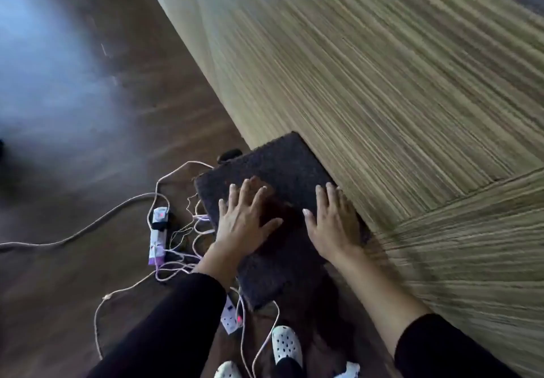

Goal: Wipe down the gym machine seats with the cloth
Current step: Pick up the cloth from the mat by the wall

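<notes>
A dark grey fuzzy pad (276, 168) lies in front of me, its far edge against a striped beige surface. My left hand (245, 218) hovers or rests over its left part, fingers spread, palm down. My right hand (331, 224) is over its right edge, fingers apart, palm down. Neither hand holds anything. No cloth and no gym machine seat can be made out in the blurred head view.
A striped beige surface (382, 83) fills the right. On the dark wood floor (88, 130) at left lie a white power strip (158, 234), tangled white cables (176, 248) and a second socket block (232, 315). White clogs (286, 345) show below.
</notes>
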The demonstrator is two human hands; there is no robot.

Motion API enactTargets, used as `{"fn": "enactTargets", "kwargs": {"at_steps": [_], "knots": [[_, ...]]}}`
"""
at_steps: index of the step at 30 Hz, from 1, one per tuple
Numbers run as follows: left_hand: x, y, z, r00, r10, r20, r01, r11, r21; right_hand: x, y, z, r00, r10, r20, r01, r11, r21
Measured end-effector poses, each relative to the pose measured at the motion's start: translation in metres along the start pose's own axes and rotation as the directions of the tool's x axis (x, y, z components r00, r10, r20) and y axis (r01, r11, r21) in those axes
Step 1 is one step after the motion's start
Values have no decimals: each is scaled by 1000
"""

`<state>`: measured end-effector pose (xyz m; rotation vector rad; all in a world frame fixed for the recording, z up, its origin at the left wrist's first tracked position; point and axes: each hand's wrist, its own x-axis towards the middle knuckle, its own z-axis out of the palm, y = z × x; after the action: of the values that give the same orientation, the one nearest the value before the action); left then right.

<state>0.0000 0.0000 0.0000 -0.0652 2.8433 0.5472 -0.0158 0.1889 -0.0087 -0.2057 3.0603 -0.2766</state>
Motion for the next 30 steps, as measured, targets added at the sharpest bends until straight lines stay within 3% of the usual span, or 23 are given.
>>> {"fn": "enactTargets", "kwargs": {"at_steps": [3, 6, 17, 22, 30], "knots": [[15, -2, 15, 998, -21, 51, 14, 991, 133, 2, 0, 17, 1000, 27, -11, -26, 998, 50], [23, -2, 27, 997, -63, 51, 56, 990, 129, -3, 0, 27, 1000, 25, -9, -25, 998, 52], [5, 16, 44, 986, -105, -128, 127, 977, 174, -24, 17, 29, 999, 44, 30, -46, 996, 82], [-3, 20, 43, 972, -109, -208, 130, 987, 92, -31, 14, 17, 996, 45, 78, -53, 994, 101], [-21, 33, 12, 958, -242, -154, 222, 965, -138, -48, 12, -23, 992, 63, 107, -78, 986, 145]]}}
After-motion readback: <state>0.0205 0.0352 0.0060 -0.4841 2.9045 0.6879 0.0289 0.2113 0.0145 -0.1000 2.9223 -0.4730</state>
